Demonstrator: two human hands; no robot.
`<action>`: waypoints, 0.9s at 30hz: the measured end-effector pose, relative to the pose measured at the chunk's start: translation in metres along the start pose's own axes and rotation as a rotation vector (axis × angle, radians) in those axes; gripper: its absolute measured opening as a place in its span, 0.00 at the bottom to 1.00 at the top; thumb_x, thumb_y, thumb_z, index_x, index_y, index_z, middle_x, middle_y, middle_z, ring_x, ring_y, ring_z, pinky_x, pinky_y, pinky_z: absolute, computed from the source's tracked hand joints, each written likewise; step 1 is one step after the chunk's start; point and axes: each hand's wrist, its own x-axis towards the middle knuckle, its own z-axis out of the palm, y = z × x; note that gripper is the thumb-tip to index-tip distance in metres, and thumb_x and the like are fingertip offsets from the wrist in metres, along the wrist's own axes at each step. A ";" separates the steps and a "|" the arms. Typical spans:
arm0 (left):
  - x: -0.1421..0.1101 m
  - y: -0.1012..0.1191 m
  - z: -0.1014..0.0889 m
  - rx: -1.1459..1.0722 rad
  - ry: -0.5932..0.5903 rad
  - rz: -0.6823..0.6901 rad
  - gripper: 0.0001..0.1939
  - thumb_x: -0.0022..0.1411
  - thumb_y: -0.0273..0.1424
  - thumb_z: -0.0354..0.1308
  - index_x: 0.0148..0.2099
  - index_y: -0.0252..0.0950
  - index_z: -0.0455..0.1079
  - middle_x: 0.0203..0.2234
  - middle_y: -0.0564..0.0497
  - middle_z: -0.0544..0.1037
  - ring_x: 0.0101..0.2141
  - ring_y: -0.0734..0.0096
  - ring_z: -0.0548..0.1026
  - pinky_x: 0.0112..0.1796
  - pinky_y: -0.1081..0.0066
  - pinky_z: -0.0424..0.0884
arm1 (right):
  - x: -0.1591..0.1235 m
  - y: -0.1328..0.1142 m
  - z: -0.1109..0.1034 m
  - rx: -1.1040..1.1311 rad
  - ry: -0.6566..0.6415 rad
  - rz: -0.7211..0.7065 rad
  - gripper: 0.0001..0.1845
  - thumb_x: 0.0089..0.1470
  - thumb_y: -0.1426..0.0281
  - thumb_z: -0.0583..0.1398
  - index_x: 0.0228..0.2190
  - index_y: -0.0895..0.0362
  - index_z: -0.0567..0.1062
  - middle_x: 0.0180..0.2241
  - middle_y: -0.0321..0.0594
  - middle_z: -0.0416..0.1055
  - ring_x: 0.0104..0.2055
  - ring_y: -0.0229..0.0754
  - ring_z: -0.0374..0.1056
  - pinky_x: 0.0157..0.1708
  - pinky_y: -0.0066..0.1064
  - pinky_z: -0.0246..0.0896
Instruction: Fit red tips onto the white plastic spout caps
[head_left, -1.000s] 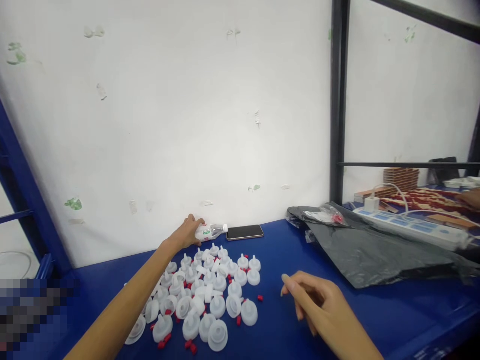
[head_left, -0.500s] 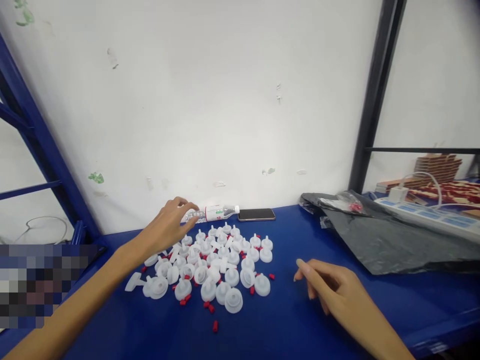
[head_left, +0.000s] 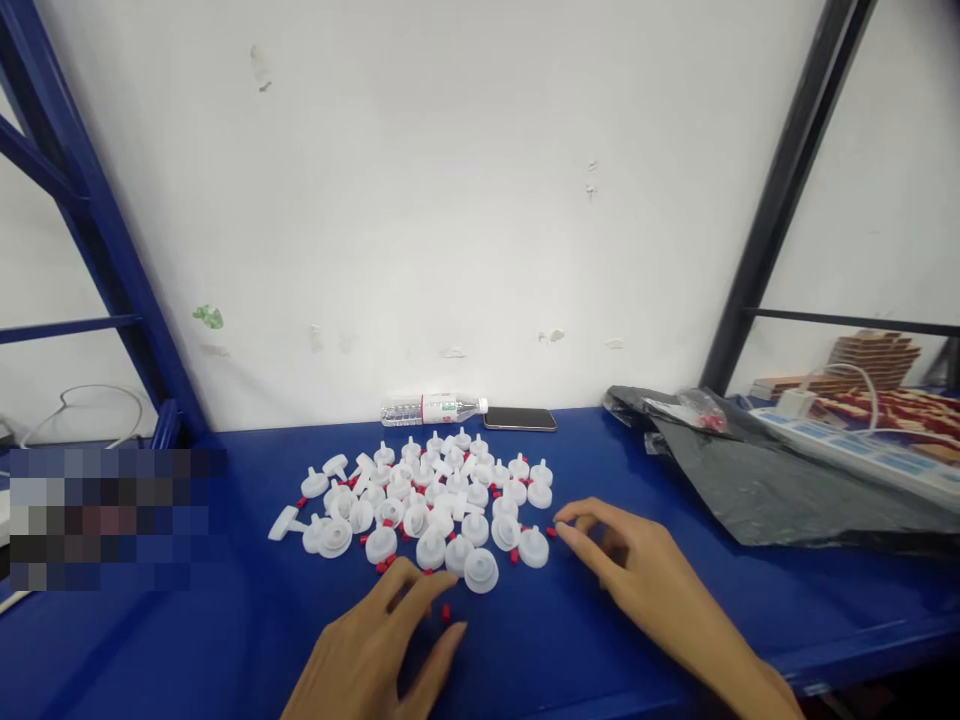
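Observation:
A heap of several white plastic caps with small red plugs scattered among them lies on the blue table. My left hand rests at the heap's near edge, fingers spread and empty, fingertips close to a loose red plug. My right hand lies to the right of the heap, fingers curved and apart, tips almost touching a white cap and a red plug. A small water bottle lies on its side by the wall.
A dark phone lies next to the bottle. A black plastic bag covers the table's right part, with a white power strip beyond it. A black post and a blue frame flank the white wall.
My left hand let go of the bottle at the wall and drew back to the heap's near edge. My right hand moved left toward the caps. The view swung left.

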 end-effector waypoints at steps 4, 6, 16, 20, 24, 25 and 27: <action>0.009 0.012 0.012 0.051 -0.001 -0.056 0.17 0.68 0.34 0.57 0.58 0.45 0.70 0.38 0.53 0.79 0.28 0.72 0.80 0.29 0.76 0.77 | 0.005 -0.015 0.012 -0.056 -0.013 -0.063 0.13 0.62 0.56 0.61 0.45 0.47 0.78 0.34 0.32 0.75 0.28 0.38 0.67 0.31 0.30 0.61; 0.007 0.013 0.015 0.063 0.002 -0.057 0.16 0.68 0.34 0.57 0.57 0.45 0.71 0.38 0.53 0.79 0.28 0.72 0.80 0.28 0.76 0.76 | 0.005 -0.018 0.015 -0.088 -0.008 -0.087 0.13 0.61 0.56 0.62 0.45 0.46 0.78 0.34 0.32 0.74 0.27 0.38 0.67 0.32 0.31 0.61; -0.001 0.000 0.019 -0.022 -0.059 -0.064 0.11 0.71 0.30 0.51 0.45 0.43 0.75 0.39 0.53 0.77 0.32 0.75 0.81 0.34 0.78 0.77 | 0.003 0.005 0.009 -0.152 0.040 -0.049 0.12 0.67 0.59 0.56 0.46 0.46 0.78 0.37 0.33 0.75 0.29 0.39 0.69 0.33 0.33 0.61; 0.000 0.001 0.015 -0.069 -0.110 -0.102 0.13 0.73 0.29 0.48 0.45 0.43 0.75 0.40 0.53 0.77 0.34 0.76 0.80 0.38 0.79 0.78 | 0.005 0.005 0.010 -0.190 0.001 -0.021 0.10 0.65 0.62 0.59 0.45 0.45 0.78 0.39 0.33 0.75 0.29 0.38 0.69 0.35 0.34 0.62; 0.000 0.002 0.011 -0.099 -0.137 -0.130 0.13 0.73 0.29 0.48 0.47 0.43 0.75 0.41 0.53 0.78 0.35 0.76 0.81 0.39 0.79 0.78 | 0.005 0.007 0.010 -0.185 -0.020 0.006 0.08 0.65 0.62 0.59 0.42 0.47 0.79 0.42 0.34 0.75 0.29 0.38 0.69 0.35 0.34 0.62; -0.001 0.002 0.011 -0.098 -0.126 -0.127 0.13 0.73 0.29 0.48 0.49 0.43 0.75 0.42 0.53 0.78 0.36 0.76 0.81 0.40 0.79 0.78 | 0.005 0.007 0.010 -0.180 -0.028 0.013 0.08 0.66 0.62 0.59 0.41 0.47 0.78 0.42 0.34 0.75 0.28 0.38 0.69 0.35 0.34 0.62; -0.002 0.000 0.012 -0.085 -0.092 -0.107 0.15 0.73 0.29 0.48 0.52 0.43 0.74 0.43 0.53 0.79 0.37 0.75 0.82 0.41 0.79 0.78 | 0.004 0.007 0.010 -0.172 -0.026 0.026 0.08 0.66 0.62 0.58 0.40 0.47 0.78 0.41 0.34 0.75 0.28 0.38 0.69 0.34 0.34 0.62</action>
